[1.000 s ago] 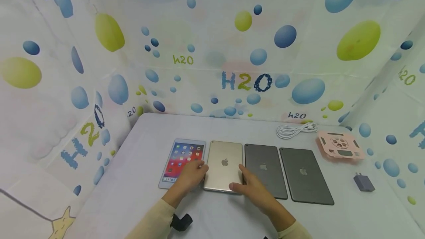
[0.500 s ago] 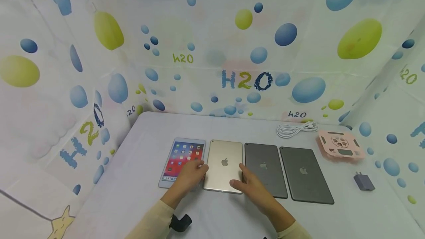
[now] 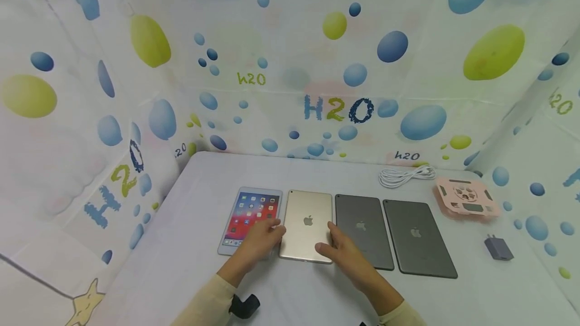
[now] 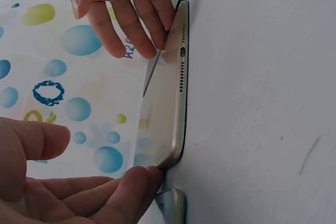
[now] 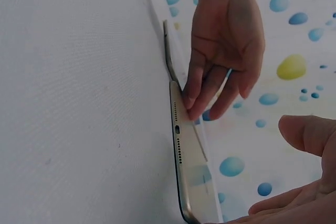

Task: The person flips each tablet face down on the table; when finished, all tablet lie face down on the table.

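Observation:
A gold tablet [image 3: 304, 243] lies face down on the white table, its rear logo showing. My left hand [image 3: 259, 239] is at its left edge, fingertips touching the side, and partly covers a white tablet [image 3: 246, 210] with a lit home screen. My right hand [image 3: 351, 255] is at the gold tablet's right edge, thumb over its lower right corner, and overlaps a dark grey tablet [image 3: 358, 210]. In the left wrist view, the left fingertips [image 4: 137, 179] meet the gold tablet's corner, thumb raised away. In the right wrist view, the right thumb [image 5: 302, 134] also stands apart from it.
Another dark grey tablet [image 3: 419, 245] lies at the right of the row. Behind it are a coiled white cable [image 3: 399, 177] and a pink case [image 3: 466, 196]. A dark plug adapter [image 3: 498, 248] sits at the far right. A patterned curtain [image 3: 281, 64] surrounds the table.

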`<state>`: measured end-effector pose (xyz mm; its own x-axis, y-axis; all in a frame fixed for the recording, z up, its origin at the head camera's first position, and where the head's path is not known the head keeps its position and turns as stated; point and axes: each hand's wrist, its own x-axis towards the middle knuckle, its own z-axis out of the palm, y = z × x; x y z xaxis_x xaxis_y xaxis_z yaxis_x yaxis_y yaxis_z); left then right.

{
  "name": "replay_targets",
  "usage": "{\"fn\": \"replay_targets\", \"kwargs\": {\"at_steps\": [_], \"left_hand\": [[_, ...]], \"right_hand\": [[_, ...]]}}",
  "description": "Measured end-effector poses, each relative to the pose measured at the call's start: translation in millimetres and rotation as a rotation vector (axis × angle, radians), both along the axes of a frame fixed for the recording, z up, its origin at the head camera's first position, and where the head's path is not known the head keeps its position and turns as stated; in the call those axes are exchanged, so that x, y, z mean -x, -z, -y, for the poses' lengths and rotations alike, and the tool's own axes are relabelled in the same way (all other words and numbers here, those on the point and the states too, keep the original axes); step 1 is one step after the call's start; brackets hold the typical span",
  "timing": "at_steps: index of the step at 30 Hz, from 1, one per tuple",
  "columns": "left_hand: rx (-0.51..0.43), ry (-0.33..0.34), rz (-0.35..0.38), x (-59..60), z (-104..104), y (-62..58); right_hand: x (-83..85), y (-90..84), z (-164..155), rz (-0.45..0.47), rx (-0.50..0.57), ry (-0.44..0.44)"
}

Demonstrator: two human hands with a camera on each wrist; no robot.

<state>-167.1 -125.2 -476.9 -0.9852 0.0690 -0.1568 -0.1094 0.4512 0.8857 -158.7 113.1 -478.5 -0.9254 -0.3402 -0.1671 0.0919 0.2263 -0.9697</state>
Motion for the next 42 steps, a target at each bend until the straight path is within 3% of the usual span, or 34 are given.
{"fn": "replay_targets", "kwargs": {"at_steps": [3,8,12,16,23,32,37,42], "left_hand": [[-0.040,-0.017,-0.022,0.2,8,-0.6],[-0.027,-0.132,-0.075,-4.8,35,-6.9],[0.015,-0.197,-0.058,-6.0,64,-11.2],[0.027,-0.240,-0.023,-8.1,81,-3.1],[0.046,-0.244,0.007,-14.4,93,11.8],[0.008,-0.235,-0.012,-14.8,100,6.2],[-0.014,-0.225,0.025,-16.6,93,2.9],[-0.007,-0.208,0.013,-19.2,84,-1.1]], "right_hand": [[-0.6,-2.3,1,-0.025,0.012,0.029],[-4.4,-7.5,16,-0.062,0.104,0.039],[-3.1,-11.1,45,0.005,0.153,-0.033],[-3.7,-8.8,72,0.081,0.199,-0.097],[-3.3,0.2,91,0.133,0.247,-0.101],[8.2,2.1,111,0.128,0.324,-0.090],[7.6,4.9,115,0.142,0.364,-0.076],[7.0,2.2,116,0.143,0.359,-0.079]]}}
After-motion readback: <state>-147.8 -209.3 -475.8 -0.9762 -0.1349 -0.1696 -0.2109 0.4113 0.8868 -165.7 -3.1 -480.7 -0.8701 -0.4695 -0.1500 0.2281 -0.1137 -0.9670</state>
